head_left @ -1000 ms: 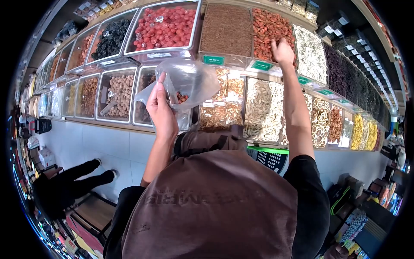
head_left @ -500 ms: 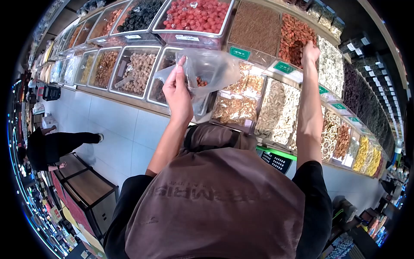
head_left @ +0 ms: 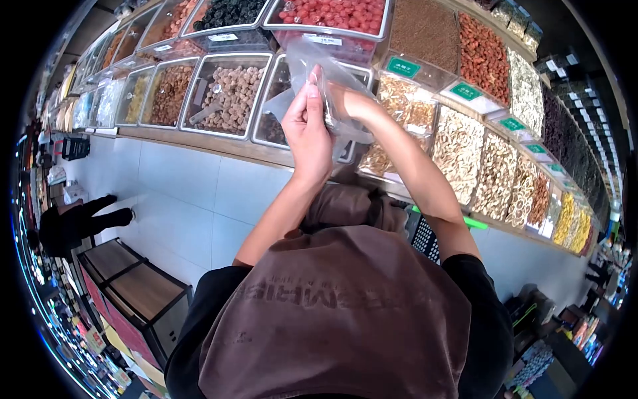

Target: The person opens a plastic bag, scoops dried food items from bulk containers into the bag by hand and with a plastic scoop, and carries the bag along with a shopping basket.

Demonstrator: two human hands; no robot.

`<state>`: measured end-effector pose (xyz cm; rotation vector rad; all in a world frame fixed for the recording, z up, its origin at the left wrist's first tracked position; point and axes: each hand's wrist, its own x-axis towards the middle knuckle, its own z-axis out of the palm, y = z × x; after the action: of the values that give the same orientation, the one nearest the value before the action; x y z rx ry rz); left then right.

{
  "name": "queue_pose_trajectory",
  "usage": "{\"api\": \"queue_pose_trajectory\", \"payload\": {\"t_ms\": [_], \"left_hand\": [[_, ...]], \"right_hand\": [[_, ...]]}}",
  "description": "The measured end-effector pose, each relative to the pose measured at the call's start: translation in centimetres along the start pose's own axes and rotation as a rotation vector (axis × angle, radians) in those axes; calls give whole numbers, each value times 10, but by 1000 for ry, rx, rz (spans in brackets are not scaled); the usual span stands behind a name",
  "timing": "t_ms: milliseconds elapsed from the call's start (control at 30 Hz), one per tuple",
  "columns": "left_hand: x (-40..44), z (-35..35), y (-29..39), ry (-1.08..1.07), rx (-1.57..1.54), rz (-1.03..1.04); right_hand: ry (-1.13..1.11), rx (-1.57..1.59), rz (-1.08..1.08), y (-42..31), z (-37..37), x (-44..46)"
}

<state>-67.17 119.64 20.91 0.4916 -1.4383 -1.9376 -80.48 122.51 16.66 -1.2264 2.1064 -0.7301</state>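
Note:
Over the front row of bins, my left hand [head_left: 309, 130] pinches the edge of a clear plastic bag [head_left: 302, 61]. My right hand [head_left: 349, 105] is at the bag's right side, seen partly through the plastic; its fingers are hidden, and so is anything in them. Both hands are close together. The bin of reddish-orange dried pieces [head_left: 484, 58] lies up and to the right, behind a green label. Just beyond the bag is a bin of red fruits [head_left: 332, 14].
A bin of round tan nuts [head_left: 229, 100] stands left of the bag; bagged dried goods [head_left: 405, 106] lie right of it. A wooden ledge [head_left: 199, 147] edges the bins. Another person [head_left: 63, 229] is at the far left, near a low cabinet [head_left: 143, 289].
My right hand has left the bin of reddish-orange pieces and come left to the bag. The view has shifted, and the other person at the left has moved.

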Motion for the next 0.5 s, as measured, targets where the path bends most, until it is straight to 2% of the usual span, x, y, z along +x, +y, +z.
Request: {"api": "queue_pose_trajectory", "payload": {"t_ms": [67,133,200,267,300,333,400,433,500], "left_hand": [[6,-19,15,-34,-94,-45],[14,-39,25,-66,-156,-77],[20,-49,35,-149,-180,-118],[26,-55,44,-227,-193,-174],[27,-58,44,-272,-218,-125],[26,-59,46,-307,-243,-99],[24,-60,54,-381,-291,-70],[23,-56,67,-413,-340,-71],[5,-47,75,-429,-325,10]], "right_hand": [[175,41,-59,6,15,2],[223,185,222,-22,-1,-20],[333,303,154,-10,2,-35],[559,280,13,-18,1,-55],[757,526,-96,-28,6,-65],[923,611,-174,-37,7,-81],[1342,713,40,-49,29,-114],[1474,645,161,-42,51,-132],[1474,701,417,-39,107,-166]]}}
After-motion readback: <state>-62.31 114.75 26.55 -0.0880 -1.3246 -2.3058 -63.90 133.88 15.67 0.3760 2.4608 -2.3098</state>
